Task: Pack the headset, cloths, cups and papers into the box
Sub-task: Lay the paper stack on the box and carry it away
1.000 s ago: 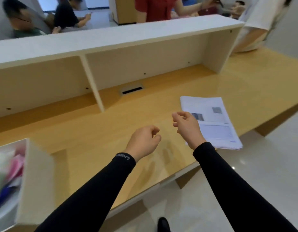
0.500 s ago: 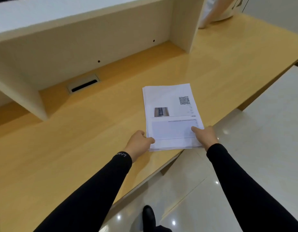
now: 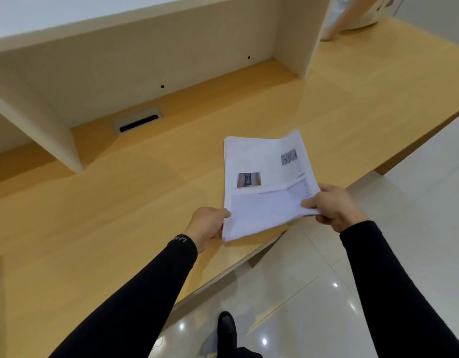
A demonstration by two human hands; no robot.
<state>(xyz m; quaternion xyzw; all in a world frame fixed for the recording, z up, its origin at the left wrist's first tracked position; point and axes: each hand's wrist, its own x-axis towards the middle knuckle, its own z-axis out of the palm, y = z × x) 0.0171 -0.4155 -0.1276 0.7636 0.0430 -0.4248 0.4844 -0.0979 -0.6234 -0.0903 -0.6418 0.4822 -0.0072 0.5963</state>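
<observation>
A stack of white printed papers point(image 3: 262, 184) hangs over the front edge of the wooden desk point(image 3: 120, 202), its near end lifted and bent upward. My left hand point(image 3: 207, 226) grips the stack's near left corner. My right hand point(image 3: 331, 205) pinches the near right corner, thumb on top. Both arms wear black sleeves. The box, headset, cloths and cups are out of view.
A cream shelf unit point(image 3: 146, 55) with upright dividers stands along the back of the desk. A cable slot point(image 3: 138, 122) sits in the desktop below it. Another person's arm point(image 3: 344, 19) rests at the far right. Glossy floor tiles point(image 3: 313, 293) lie below the desk edge.
My view has swung right, away from the box, onto the papers. Both hands reached the stack, closed on its near corners and raised that end off the desk.
</observation>
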